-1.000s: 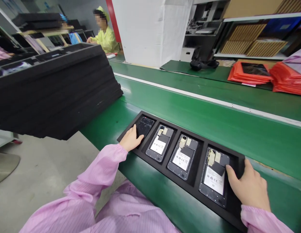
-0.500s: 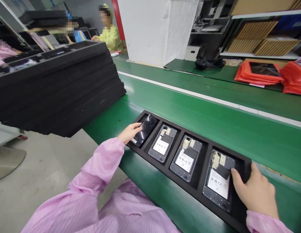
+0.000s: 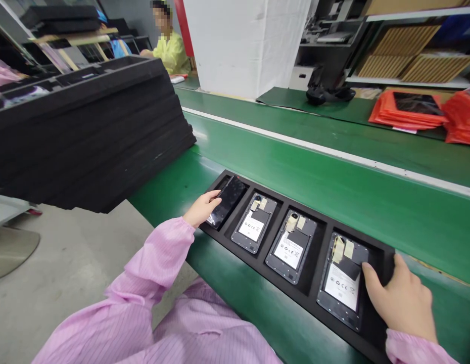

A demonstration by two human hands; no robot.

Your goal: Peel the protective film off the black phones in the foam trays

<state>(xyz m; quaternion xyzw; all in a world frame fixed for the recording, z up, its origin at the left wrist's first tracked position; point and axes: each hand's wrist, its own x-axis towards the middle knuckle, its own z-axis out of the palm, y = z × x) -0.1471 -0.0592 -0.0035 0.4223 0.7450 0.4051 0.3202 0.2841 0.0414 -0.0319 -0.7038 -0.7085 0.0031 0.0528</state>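
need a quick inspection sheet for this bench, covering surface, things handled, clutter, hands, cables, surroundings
surface: green worktop with a white strip along it
things handled: black four-compartment tray; dark phone in the leftmost compartment, three open-backed phones in the others
clutter: stacked black trays at left; red packets far right
hands: left hand grips the dark phone's edge; right hand at the tray's right end, firmness unclear
cables: nothing seen
surroundings: white column, seated-height person in yellow, shelving
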